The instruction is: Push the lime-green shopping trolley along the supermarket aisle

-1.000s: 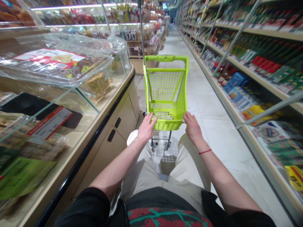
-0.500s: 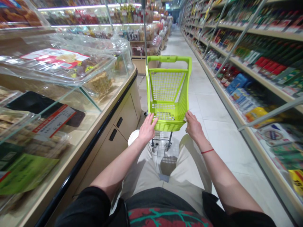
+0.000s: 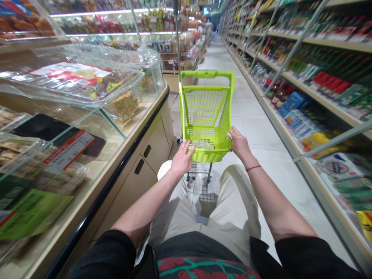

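Green cart [image 3: 207,155] is standing just far of my hands, long axis running near to far | my left hand [image 3: 182,159] — touching its near-left corner, fingers spread | my right hand [image 3: 240,143] — pinching something whitish [image 3: 229,135] at its right side

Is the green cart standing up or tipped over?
The green cart is upright: its wheels sit on the floor, and its handle is up top.

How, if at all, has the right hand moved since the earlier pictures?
Yes: the right hand has moved up the picture, judged against the upper black cabinet handle.
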A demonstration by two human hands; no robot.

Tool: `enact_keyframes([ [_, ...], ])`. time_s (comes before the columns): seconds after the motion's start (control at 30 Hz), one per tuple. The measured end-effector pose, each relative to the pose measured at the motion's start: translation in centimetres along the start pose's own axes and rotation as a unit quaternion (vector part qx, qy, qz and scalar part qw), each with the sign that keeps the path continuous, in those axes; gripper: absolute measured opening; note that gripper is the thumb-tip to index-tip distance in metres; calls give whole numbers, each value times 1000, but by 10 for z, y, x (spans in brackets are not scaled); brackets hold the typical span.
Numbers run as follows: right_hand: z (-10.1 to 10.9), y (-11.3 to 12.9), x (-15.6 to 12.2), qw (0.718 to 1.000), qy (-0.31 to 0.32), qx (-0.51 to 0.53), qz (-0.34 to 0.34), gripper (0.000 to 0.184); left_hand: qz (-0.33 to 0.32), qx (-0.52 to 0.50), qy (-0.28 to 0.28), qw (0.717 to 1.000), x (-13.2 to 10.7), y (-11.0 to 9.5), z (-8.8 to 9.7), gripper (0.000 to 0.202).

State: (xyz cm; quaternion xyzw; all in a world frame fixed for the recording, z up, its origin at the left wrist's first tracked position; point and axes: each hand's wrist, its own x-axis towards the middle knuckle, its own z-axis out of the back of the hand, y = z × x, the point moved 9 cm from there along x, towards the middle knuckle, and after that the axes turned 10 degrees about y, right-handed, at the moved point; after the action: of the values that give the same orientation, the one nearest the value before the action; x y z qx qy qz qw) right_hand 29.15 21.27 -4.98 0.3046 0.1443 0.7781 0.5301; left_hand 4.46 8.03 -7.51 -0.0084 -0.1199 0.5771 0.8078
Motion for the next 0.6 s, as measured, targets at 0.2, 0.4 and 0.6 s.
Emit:
enact_keyframes([
  [0.2,-12,9,-63,999,-4,15,29,59,6,1,-8,1000,-4,-1,3,79],
  [0.4,-16,15,-80,998,-6,24,49,65,-2,7,-11,1000,-7,0,6,77],
  [0.6,4,5,-11,1000,7,-20,6,47,-7,9,-9,1000,-4,0,6,73],
])
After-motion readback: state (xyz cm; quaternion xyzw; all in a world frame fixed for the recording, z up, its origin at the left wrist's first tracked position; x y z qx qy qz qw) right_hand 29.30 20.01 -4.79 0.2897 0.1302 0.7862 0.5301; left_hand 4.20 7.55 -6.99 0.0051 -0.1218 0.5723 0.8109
